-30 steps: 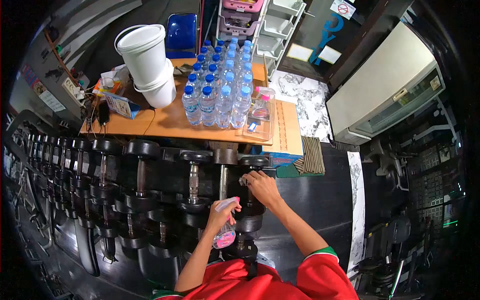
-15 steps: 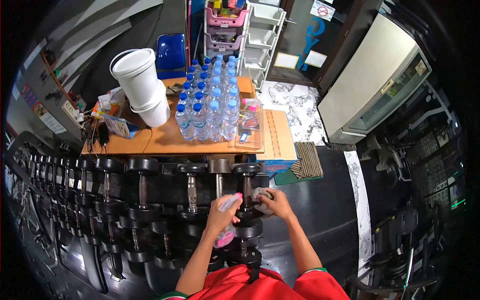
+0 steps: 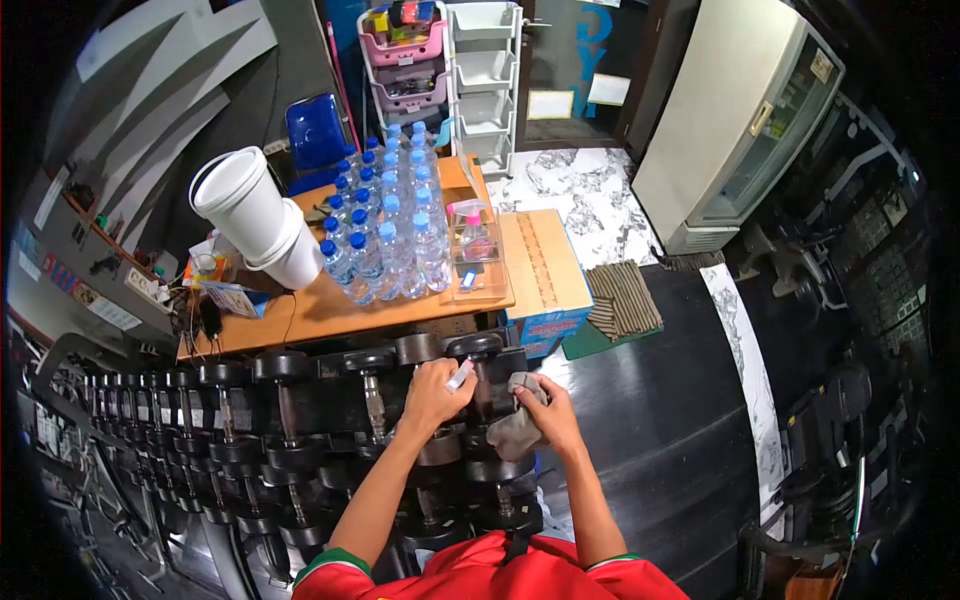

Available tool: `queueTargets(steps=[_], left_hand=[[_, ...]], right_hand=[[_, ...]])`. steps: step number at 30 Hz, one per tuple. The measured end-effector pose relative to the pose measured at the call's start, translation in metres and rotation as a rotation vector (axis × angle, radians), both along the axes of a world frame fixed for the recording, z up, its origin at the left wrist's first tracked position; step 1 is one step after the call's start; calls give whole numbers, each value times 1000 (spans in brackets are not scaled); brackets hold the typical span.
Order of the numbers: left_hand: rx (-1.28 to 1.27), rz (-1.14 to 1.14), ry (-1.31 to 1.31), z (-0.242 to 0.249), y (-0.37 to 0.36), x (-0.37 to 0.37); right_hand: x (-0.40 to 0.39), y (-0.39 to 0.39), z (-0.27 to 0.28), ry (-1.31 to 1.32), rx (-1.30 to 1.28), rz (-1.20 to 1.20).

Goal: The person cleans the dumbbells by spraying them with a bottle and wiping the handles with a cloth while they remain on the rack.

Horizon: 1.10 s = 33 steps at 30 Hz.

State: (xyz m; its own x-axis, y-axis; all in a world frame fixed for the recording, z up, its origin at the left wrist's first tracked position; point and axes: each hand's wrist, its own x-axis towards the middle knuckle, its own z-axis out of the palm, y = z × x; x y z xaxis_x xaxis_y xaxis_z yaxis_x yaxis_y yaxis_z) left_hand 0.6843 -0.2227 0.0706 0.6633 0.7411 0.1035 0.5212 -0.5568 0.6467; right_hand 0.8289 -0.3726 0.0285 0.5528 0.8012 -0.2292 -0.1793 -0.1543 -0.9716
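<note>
My left hand is closed round a spray bottle; its white and pink head shows above the fingers and the rest is hidden. It is over the upper dumbbell row, beside the end dumbbell. To the right, my right hand pinches a grey cloth, which hangs down to the left by that dumbbell's handle.
Behind the rack is a wooden table with water bottles, white buckets and a clear organizer. A cardboard box, striped mat and fridge stand right. More dumbbells extend left.
The view has shifted and tilted. My left hand has turned, so the bottle's lower part no longer shows. The cloth in my right hand now hangs lower and more spread out.
</note>
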Motion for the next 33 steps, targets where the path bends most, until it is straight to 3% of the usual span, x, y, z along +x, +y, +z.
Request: queueTargets(steps=[2, 3, 5, 7, 10, 15, 22, 25, 33], left_hand=[[-25, 5, -38, 7, -1, -2], [-50, 17, -84, 11, -1, -4], [-100, 5, -131, 12, 0, -10], [-600, 118, -181, 26, -4, -17], [-775, 124, -319, 1, -6, -23], [-1017, 198, -435, -23, -13, -34], [-1169, 242, -483, -49, -23, -48], [-1192, 263, -557, -56, -31, -51], [-1280, 335, -657, -69, -42, -52]], right_hand=[[4, 7, 26, -438, -41, -34], [11, 13, 27, -433, -42, -38], [22, 23, 24, -781, 34, 66], [24, 38, 15, -871, 89, 112], [14, 66, -6, -1092, 204, 244], [6, 75, -28, -1123, 187, 154], [2, 72, -56, -855, -73, -182], [3, 77, -66, -709, -217, -179], [2, 72, -40, -692, -120, -143]])
